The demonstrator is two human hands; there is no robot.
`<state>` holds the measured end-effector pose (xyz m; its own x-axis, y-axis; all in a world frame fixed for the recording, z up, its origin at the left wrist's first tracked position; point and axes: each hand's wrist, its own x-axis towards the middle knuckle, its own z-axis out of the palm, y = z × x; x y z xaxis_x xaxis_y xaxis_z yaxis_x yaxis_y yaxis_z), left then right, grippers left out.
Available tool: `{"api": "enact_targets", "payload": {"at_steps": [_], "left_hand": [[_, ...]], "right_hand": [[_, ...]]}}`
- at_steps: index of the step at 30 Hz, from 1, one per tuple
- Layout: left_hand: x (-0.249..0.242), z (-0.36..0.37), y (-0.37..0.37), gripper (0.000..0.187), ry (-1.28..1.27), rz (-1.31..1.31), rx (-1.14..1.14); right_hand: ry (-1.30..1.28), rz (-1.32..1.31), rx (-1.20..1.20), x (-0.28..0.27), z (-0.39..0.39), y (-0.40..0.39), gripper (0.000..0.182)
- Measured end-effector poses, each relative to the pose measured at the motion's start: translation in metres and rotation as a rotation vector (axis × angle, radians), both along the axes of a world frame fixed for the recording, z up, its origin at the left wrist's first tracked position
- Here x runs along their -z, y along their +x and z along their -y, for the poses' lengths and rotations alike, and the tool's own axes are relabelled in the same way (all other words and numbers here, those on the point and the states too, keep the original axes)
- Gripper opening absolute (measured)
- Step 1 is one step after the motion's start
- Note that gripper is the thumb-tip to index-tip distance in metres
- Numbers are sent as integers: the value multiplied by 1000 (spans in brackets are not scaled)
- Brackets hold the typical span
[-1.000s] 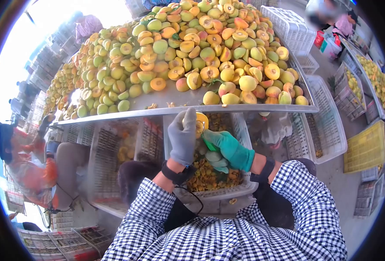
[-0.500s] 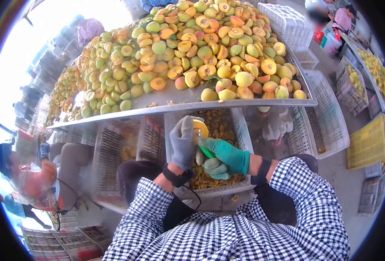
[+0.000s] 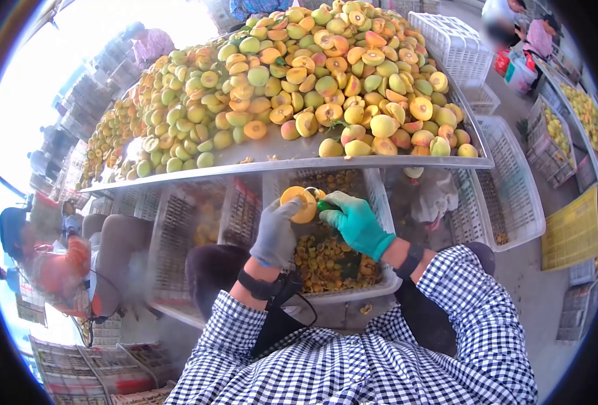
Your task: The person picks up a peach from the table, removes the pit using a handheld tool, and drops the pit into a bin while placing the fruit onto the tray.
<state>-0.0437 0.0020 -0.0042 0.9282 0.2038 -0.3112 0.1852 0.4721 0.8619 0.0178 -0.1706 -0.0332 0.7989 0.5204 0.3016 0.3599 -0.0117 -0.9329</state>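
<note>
My left hand, in a grey glove, pinches a peach half with its yellow cut face showing. Closed around a green-handled pitting tool is my right hand in a green glove. The tool's curved metal end sits right at the edge of the peach half. Both hands are over a white plastic crate in front of me, which holds a layer of peach pits and scraps.
A metal-edged table heaped with peach halves stands ahead. White crates and a yellow crate are at right. A seated person works at left; other people are farther back.
The peach half has moved up and left, its cut face now in fuller view. My right hand has shifted up and right with the tool, and the hands are farther apart.
</note>
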Motion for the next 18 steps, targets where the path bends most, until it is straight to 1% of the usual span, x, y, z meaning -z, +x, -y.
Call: {"api": "enact_targets", "payload": {"at_steps": [1, 3, 4, 5, 6, 7, 9, 10, 11, 12, 13, 14, 15, 16, 17, 18], "left_hand": [[5, 1, -3, 33, 61, 13, -22], [10, 2, -8, 30, 185, 43, -71], [11, 2, -12, 28, 109, -14, -127], [13, -1, -16, 28, 130, -43, -140], [18, -6, -19, 28, 151, -72, -148], [23, -9, -23, 29, 169, -105, -154], [31, -8, -29, 29, 115, -217, -218], [41, -12, -33, 29, 84, -257, -237], [54, -20, -36, 29, 55, -295, -253], [54, -28, -35, 30, 148, -240, -295], [51, -38, -48, 29, 165, -245, -348], [35, -49, -51, 28, 305, -177, -412], [78, -117, -55, 27, 582, -38, -421], [46, -129, -55, 28, 626, -23, -563], [21, -157, -52, 29, 967, -161, -540], [2, -161, -49, 36, 1923, -316, -670]], "right_hand": [[38, 65, 42, 10, -6, -1, 22], [-86, 262, 79, 13, -10, -3, 20], [-128, 356, 107, 15, -13, -7, 20], [-168, 451, 138, 14, -17, -11, 20], [-294, 492, 142, 14, -20, -15, 17], [-378, 600, 141, 20, -23, -16, 17], [-547, 812, 142, 37, -29, -12, 17], [-565, 710, 88, 43, -30, -13, 17], [-704, 584, 58, 48, -29, -3, 17], [-843, 450, 24, 56, -20, 12, 17], [-975, 310, -16, 65, -11, 22, 18], [-1013, 304, -12, 83, 2, 32, 18], [-1049, 297, -4, 94, 11, 40, 19], [-1070, 299, -41, 88, 16, 40, 15], [-1022, 242, -59, 86, 19, 37, 14], [-973, 194, -80, 86, 17, 32, 15]]}}
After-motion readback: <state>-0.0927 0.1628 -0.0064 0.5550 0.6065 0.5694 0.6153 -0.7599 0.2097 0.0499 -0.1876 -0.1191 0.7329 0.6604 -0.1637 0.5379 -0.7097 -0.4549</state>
